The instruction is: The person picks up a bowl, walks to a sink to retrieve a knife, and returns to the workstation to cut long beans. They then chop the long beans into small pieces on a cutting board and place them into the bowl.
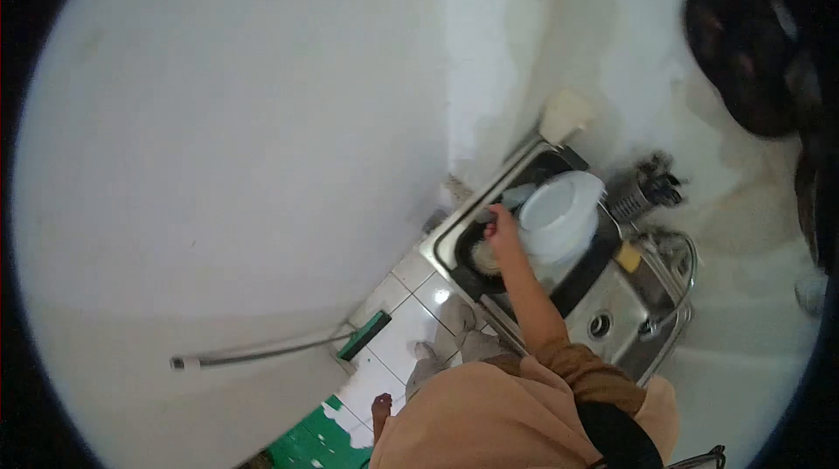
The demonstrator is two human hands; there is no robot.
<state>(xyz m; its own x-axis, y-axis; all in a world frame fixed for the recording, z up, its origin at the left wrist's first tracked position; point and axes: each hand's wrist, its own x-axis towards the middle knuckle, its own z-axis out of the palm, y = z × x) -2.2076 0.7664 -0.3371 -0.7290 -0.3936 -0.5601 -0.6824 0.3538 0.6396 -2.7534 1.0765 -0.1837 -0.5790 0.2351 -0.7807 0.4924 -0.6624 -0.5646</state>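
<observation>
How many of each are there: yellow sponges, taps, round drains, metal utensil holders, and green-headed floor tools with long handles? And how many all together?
Yellow sponge: 1
Tap: 1
Round drain: 1
Metal utensil holder: 1
Green-headed floor tool: 1
Total: 5

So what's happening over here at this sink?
Someone is standing at a stainless-steel sink unit, their bare right hand reaching over its dark, recessed end, beside large white dishes. Whether the hand grips anything is too blurred to tell. A yellow sponge lies by the basin at the other end, and a green-headed floor squeegee leans nearby.
</observation>
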